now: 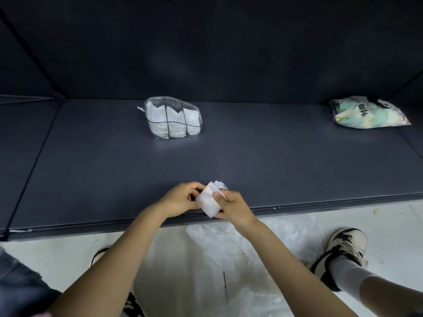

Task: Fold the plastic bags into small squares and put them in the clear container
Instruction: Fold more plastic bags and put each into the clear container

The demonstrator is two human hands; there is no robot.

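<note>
A small white folded plastic bag [209,200] is held just above the front edge of the dark shelf [297,161]. My left hand [180,199] pinches its left side with curled fingers. My right hand [231,205] grips its right side, thumb on top. The clear container [173,117] stands farther back on the shelf, left of centre; its compartments hold several folded white bags.
A printed bag stuffed with other bags [368,113] lies at the back right of the shelf. Loose clear plastic bags [240,252] lie on the pale floor below my arms, between my shoes [343,245]. Dark walls close the shelf at the back and sides.
</note>
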